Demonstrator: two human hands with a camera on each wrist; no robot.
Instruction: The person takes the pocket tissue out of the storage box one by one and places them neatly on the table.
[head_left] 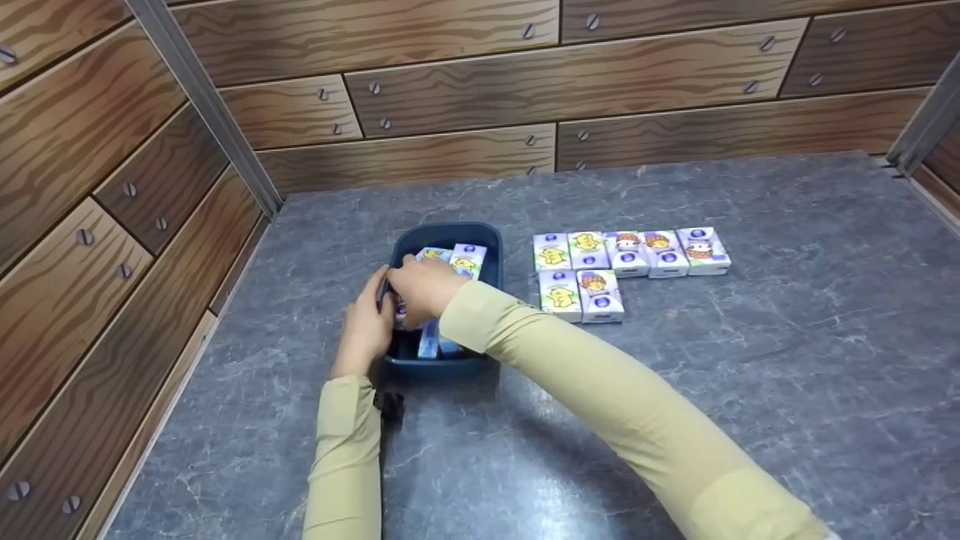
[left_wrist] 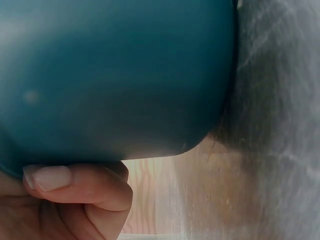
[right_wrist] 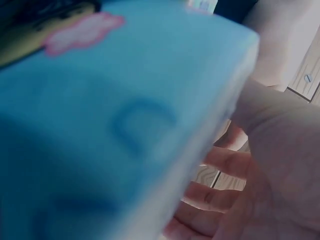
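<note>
Gripping a bin (head_left: 442, 366) near seven packets (head_left: 628, 255), the left hand (head_left: 364, 330) adjoins the right hand (head_left: 427, 286), whose obscured hold I cannot tell.

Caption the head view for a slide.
Right hand reaches into a blue bin, left hand at its rim, seven packs alongside.

Smooth plastic bin (left_wrist: 125, 90); smooth packets (head_left: 559, 296); faintly glossy, marbled tabletop (head_left: 750, 360); wood-grained walls (head_left: 487, 82); matt cloth sleeves (head_left: 600, 375).
</note>
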